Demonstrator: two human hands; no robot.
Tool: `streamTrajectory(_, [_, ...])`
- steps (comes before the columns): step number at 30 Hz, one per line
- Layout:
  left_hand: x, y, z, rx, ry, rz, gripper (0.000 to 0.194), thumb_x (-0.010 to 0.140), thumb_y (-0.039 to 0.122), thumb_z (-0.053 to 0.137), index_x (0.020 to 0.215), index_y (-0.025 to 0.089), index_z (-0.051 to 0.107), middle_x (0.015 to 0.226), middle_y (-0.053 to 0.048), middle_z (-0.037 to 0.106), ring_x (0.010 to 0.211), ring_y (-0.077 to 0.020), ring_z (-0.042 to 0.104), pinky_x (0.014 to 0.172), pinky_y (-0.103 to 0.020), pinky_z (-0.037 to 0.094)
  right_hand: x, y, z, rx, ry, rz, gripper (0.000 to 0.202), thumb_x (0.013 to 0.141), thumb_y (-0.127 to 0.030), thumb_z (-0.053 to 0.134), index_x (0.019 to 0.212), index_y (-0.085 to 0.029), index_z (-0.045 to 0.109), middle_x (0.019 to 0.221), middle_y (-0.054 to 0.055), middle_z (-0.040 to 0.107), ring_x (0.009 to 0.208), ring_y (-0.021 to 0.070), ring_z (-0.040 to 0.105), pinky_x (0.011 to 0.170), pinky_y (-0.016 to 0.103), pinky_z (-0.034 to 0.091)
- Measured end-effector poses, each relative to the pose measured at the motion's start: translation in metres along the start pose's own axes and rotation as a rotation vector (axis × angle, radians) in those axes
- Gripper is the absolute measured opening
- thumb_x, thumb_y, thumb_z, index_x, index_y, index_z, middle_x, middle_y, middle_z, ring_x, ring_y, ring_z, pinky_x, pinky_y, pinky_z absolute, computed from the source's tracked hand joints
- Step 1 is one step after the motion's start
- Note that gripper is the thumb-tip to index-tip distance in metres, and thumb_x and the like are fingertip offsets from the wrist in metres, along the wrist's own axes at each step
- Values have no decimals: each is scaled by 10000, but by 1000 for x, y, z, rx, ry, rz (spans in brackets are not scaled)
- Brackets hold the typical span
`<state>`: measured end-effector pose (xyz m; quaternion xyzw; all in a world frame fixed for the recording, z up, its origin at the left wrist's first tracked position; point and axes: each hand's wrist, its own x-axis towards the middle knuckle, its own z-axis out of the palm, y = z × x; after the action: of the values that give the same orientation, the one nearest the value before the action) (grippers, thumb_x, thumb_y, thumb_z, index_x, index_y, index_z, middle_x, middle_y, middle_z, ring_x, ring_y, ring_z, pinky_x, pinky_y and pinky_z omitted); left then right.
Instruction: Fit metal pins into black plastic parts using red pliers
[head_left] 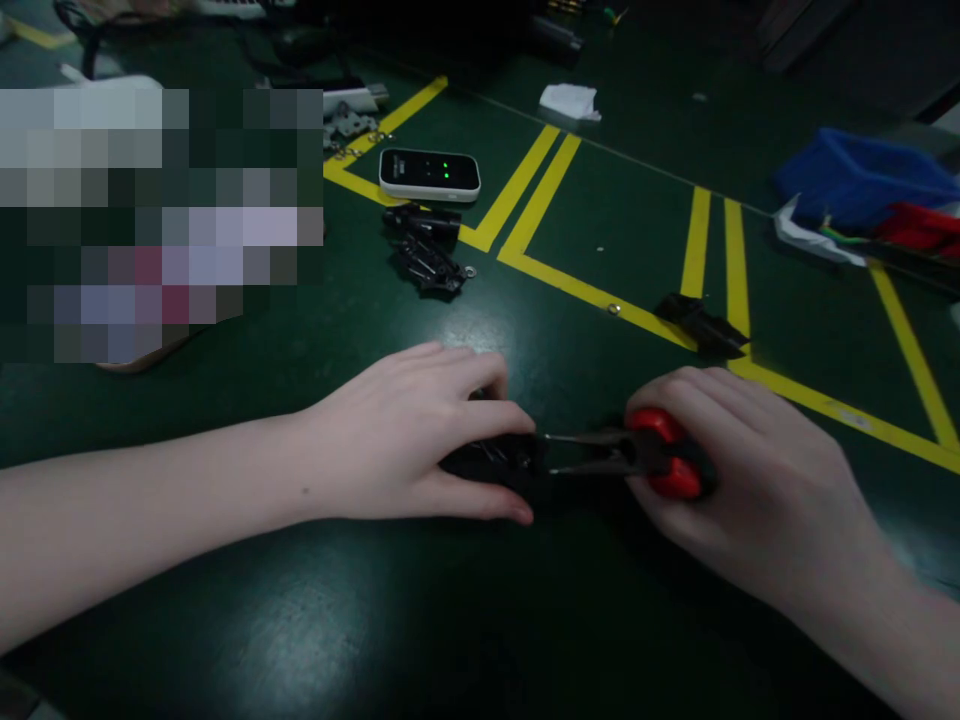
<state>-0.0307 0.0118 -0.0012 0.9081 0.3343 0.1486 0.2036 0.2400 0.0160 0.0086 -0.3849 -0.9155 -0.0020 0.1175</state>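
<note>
My left hand (435, 430) lies low over the dark green table, its fingers and thumb closed round a small black plastic part (499, 457). In my right hand (750, 470) is a pair of pliers (619, 453) with red and black handles. The slim jaws stand apart and point left, their tips at the right end of the black part. Whether the tips touch it, I cannot tell. My left fingers cover much of the part.
Beyond my hands lie several black parts (427, 262), a white-edged device with green lights (429, 174) and a small metal ring (613, 310). Another black piece (703, 325) rests on yellow tape. A blue bin (862, 180) stands at far right, white paper (570, 101) at the back.
</note>
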Motion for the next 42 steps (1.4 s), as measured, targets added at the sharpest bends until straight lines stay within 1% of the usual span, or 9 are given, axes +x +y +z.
streamTrajectory(5, [1, -5, -6, 98, -87, 69, 456, 946, 539, 549, 1282, 238, 617, 1214, -104, 567, 1038, -246, 556, 829, -364, 407, -8, 10, 15, 58, 98, -32, 164, 830, -227, 565, 984, -220, 510, 922, 69, 607, 843, 246, 599, 673, 377, 472])
streamTrajectory(10, [1, -10, -7, 132, -87, 153, 536, 965, 535, 505, 1370, 187, 553, 1342, -139, 540, 1141, -272, 536, 927, -388, 429, -12, 10, 23, -7, 178, -68, 185, 852, -212, 515, 1036, -202, 536, 1005, 108, 632, 949, 297, 618, 778, 452, 489])
streamTrajectory(14, [-1, -14, -8, 125, -78, 173, 660, 963, 519, 512, 1454, 84, 439, 1427, -181, 498, 1226, -279, 518, 1002, -384, 438, -12, 9, 24, 7, 174, -96, 209, 860, -211, 494, 1066, -212, 526, 1027, 109, 624, 967, 306, 609, 789, 483, 511])
streamTrajectory(20, [-6, -25, -23, 213, -62, 183, 616, 969, 426, 517, 1481, 107, 394, 1529, -186, 421, 1362, -296, 445, 1129, -442, 365, -12, 17, 27, 39, 172, -108, 260, 835, -241, 548, 1094, -227, 550, 1050, 89, 639, 988, 296, 624, 798, 491, 535])
streamTrajectory(24, [-9, -30, -33, 238, -70, 182, 583, 957, 373, 511, 1467, 107, 411, 1528, -194, 423, 1357, -304, 456, 1118, -450, 372, -12, 19, 27, 46, 177, -138, 285, 828, -235, 553, 1113, -224, 559, 1049, 87, 649, 966, 297, 635, 774, 490, 543])
streamTrajectory(27, [-10, -27, -34, 181, -92, 165, 654, 898, 373, 574, 1474, 113, 404, 1509, -177, 449, 1328, -300, 479, 1119, -444, 368, -12, 15, 27, 53, 184, -95, 264, 862, -268, 511, 1118, -219, 549, 1068, 100, 635, 997, 310, 621, 794, 516, 537])
streamTrajectory(32, [-9, -14, -21, 115, -67, 86, 854, 876, 599, 595, 1493, 58, 359, 1445, -204, 501, 1272, -312, 507, 1071, -429, 390, -12, 12, 26, 59, 170, -82, 270, 856, -246, 499, 1119, -218, 552, 1080, 109, 628, 987, 318, 615, 780, 528, 530])
streamTrajectory(37, [-4, -11, -9, 137, -11, 8, 633, 940, 509, 565, 1405, 88, 478, 1282, -172, 581, 1117, -268, 562, 958, -391, 440, -10, 15, 26, 59, 197, -103, 282, 858, -280, 522, 1128, -218, 575, 1135, 118, 621, 990, 311, 624, 758, 492, 537])
streamTrajectory(42, [-2, -14, -8, 65, -15, -11, 417, 933, 474, 597, 1192, 147, 616, 1122, -96, 602, 1008, -222, 562, 864, -342, 442, -11, 17, 27, 43, 221, -121, 334, 859, -272, 542, 1183, -200, 576, 1123, 119, 630, 982, 296, 628, 746, 461, 550])
